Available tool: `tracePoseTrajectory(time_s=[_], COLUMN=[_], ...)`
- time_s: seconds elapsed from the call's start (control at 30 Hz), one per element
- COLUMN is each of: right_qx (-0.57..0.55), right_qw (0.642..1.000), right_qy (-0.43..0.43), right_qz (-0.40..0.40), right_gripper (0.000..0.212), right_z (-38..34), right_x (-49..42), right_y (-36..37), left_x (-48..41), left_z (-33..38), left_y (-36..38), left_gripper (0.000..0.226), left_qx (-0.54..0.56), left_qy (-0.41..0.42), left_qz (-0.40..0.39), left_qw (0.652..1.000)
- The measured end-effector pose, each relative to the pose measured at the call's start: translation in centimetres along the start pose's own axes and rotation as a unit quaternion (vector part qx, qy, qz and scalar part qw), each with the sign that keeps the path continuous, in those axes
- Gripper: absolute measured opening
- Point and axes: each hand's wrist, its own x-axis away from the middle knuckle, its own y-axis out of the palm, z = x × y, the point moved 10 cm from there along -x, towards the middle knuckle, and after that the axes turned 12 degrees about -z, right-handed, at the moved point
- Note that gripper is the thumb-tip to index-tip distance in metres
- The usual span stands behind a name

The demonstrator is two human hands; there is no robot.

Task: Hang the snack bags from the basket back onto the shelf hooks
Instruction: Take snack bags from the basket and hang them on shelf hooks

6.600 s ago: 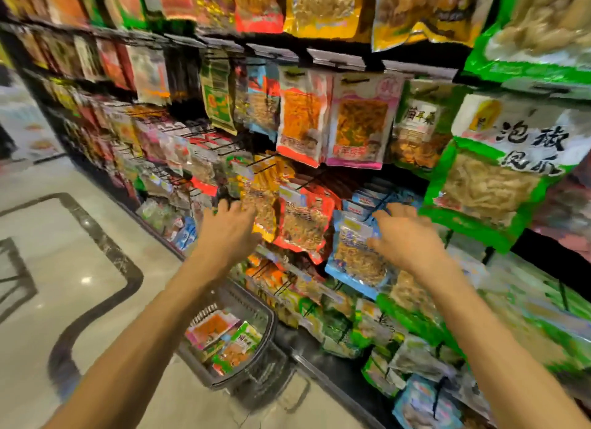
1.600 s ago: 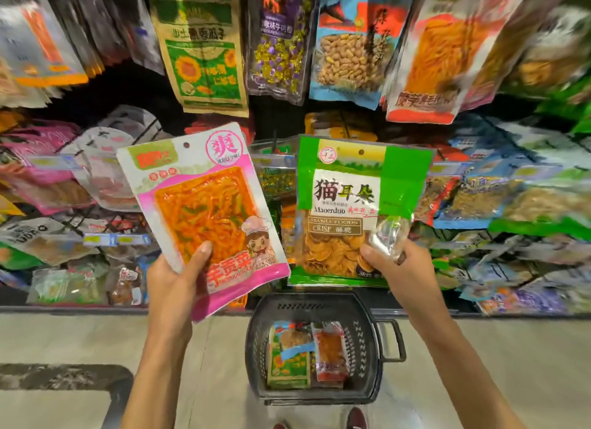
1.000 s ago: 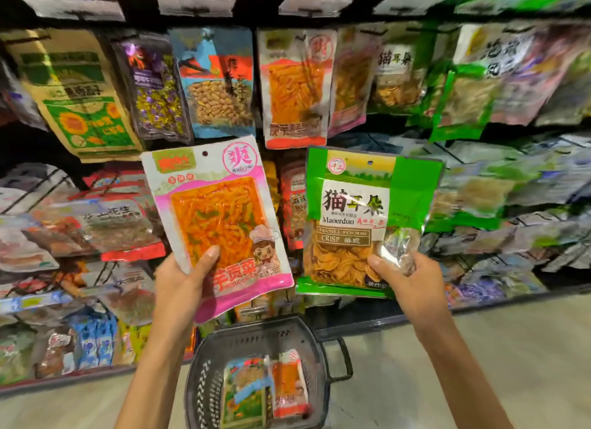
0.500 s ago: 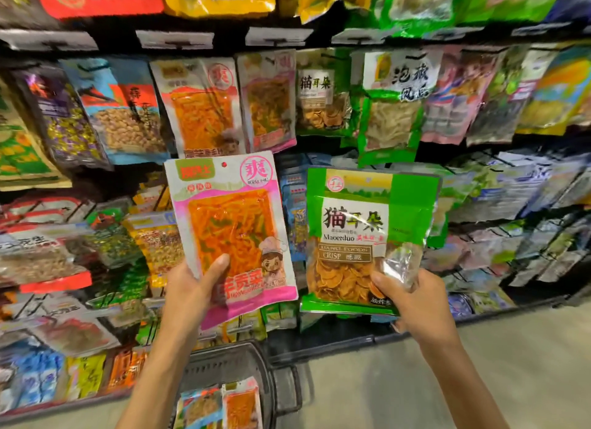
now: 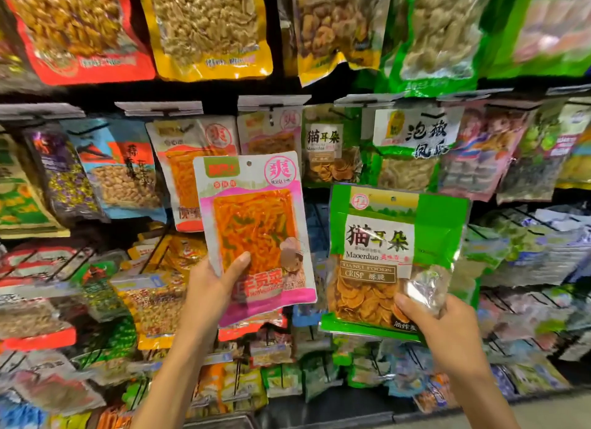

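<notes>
Pink-and-white glossy plastic snack bag (image 5: 256, 233) w/ clear smooth window over orange strips, green glossy plastic snack bag (image 5: 396, 262) w/ crinkly clear film at its lower right corner, hanging shelf packs (image 5: 204, 28) likewise shiny plastic, grey matt price-tag holders (image 5: 160, 108).

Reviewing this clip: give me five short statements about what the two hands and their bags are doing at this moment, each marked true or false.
1. The left hand holds a pink bag by its lower edge. True.
2. The right hand is empty. False: it grips a green bag at the lower right corner.
3. Both held bags are already on hooks. False: they are held in front of the shelf, not hung.
4. A matching green bag on the shelf hangs above the held bags. True.
5. The pink bag has a hang hole near its top. True.
</notes>
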Motion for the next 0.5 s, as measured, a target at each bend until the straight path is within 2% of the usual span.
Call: tracePoseTrajectory(time_s=[0.17,0.5], right_qx=[0.001,-0.016], right_qw=[1.000,1.000], right_qy=[0.007,-0.003], right_qz=[0.004,-0.004], right_gripper=[0.010,0.009], right_z=[0.0,-1.3], right_x=[-2.7,-6.2], right_y=[-0.8,-1.3], left_x=[-3.8,-6.9], left_z=[1.6,2.8], left_y=[1.3,2.5], left_gripper=[0.023,0.019], left_qx=[-0.003,0.001], left_qy=[0.020,0.043], left_qz=[-0.001,0.002], left_qw=[1.000,0.999])
